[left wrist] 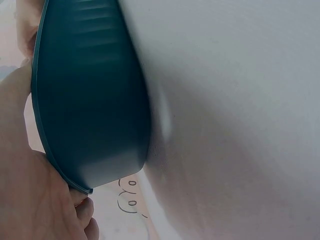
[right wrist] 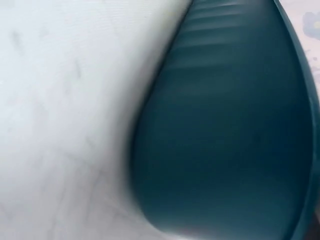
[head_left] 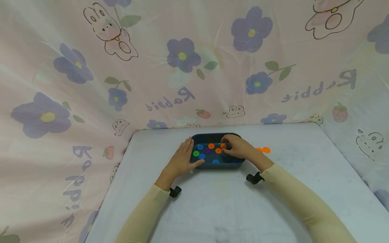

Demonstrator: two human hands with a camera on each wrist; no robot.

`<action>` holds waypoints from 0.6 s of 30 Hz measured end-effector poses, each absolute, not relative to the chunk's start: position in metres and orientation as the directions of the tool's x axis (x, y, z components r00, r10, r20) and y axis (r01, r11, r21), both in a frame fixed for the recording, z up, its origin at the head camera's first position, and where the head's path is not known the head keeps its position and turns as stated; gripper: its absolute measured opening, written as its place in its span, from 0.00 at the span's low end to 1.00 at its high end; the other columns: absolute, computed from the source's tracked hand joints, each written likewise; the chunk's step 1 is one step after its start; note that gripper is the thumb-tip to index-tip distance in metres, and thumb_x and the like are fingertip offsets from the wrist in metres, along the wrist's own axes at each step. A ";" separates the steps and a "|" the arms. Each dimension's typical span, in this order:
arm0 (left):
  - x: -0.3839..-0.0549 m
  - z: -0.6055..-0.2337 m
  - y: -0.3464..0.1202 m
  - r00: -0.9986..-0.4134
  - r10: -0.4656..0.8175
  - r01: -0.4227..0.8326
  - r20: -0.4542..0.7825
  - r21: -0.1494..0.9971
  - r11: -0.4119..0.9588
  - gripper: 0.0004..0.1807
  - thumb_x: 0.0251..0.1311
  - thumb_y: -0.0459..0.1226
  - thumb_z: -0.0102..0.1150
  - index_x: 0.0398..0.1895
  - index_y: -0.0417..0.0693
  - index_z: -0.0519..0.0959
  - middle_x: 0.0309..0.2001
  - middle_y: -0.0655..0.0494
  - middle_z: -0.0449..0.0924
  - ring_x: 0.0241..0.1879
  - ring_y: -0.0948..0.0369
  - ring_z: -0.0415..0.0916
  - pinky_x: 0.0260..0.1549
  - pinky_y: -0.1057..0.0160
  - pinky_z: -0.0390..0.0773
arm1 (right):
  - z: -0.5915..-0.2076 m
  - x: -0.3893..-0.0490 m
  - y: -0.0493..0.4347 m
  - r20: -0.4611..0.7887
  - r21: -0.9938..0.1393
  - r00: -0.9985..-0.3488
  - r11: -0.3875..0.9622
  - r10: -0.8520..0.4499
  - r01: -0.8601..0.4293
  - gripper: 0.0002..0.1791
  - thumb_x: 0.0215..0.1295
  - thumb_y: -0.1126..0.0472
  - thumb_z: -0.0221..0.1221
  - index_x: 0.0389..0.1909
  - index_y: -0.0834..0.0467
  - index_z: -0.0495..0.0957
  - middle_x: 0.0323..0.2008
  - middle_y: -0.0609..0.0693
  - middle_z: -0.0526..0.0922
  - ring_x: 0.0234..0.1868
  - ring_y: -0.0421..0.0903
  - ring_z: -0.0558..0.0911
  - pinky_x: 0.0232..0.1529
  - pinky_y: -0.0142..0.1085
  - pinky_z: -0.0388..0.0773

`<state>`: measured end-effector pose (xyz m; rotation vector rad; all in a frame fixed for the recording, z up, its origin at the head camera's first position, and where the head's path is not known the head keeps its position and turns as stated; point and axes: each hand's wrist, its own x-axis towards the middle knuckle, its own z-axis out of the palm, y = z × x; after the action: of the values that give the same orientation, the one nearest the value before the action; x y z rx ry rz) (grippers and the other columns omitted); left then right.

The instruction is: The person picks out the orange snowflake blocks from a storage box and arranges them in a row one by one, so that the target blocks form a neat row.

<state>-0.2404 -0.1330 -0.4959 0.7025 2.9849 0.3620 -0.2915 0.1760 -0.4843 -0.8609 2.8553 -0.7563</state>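
A dark teal tray [head_left: 218, 165] stands on the white table and holds several small flower-shaped plastic pieces. Among them are a green piece [head_left: 196, 153], a blue piece [head_left: 202, 156], a purple piece [head_left: 208, 151] and an orange piece [head_left: 211, 145]. My left hand [head_left: 180, 160] rests on the tray's left end, fingers extended along the rim and thumb across the front corner. From the right, my right hand [head_left: 238, 146] reaches into the tray, its thumb and forefinger beside another orange piece [head_left: 223, 146]. Whether they pinch it cannot be made out. The right wrist view shows only the tray's outer wall [right wrist: 225, 135].
Just right of the tray, orange flower pieces [head_left: 266, 150] lie on the table [head_left: 218, 209], partly behind the right wrist. A printed curtain [head_left: 206, 77] stands along the back and the sides. Black wrist cameras [head_left: 254, 178] hang beneath both wrists.
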 end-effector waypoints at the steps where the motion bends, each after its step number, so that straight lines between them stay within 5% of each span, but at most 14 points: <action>1: -0.240 -0.495 -0.133 -0.895 0.446 0.433 -0.001 0.238 0.869 0.64 0.70 0.76 0.43 0.88 0.40 0.38 0.89 0.43 0.34 0.87 0.50 0.32 0.85 0.47 0.42 | -0.485 -0.292 0.175 0.070 -0.480 -0.843 0.723 -0.534 -0.498 0.21 0.71 0.58 0.71 0.59 0.63 0.80 0.51 0.57 0.84 0.49 0.51 0.82 0.57 0.51 0.84; 12: -0.238 -0.494 -0.132 -0.895 0.446 0.432 -0.006 0.235 0.870 0.64 0.70 0.76 0.43 0.88 0.40 0.38 0.89 0.43 0.33 0.87 0.48 0.34 0.85 0.49 0.40 | -0.493 -0.299 0.163 -0.002 -0.417 -0.854 0.777 -0.520 -0.472 0.24 0.70 0.52 0.72 0.59 0.60 0.81 0.36 0.48 0.82 0.34 0.44 0.79 0.36 0.40 0.81; 18: -0.239 -0.495 -0.133 -0.894 0.448 0.435 -0.002 0.236 0.869 0.64 0.70 0.77 0.42 0.88 0.39 0.37 0.89 0.43 0.33 0.87 0.48 0.34 0.85 0.49 0.40 | -0.494 -0.302 0.159 -0.031 -0.415 -0.858 0.787 -0.513 -0.456 0.22 0.70 0.52 0.72 0.58 0.59 0.81 0.34 0.48 0.81 0.33 0.45 0.78 0.34 0.39 0.78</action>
<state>-0.2391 -0.1325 -0.4947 0.7043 2.9822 0.3560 -0.3017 0.1588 -0.4940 -0.7731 2.8343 -0.6035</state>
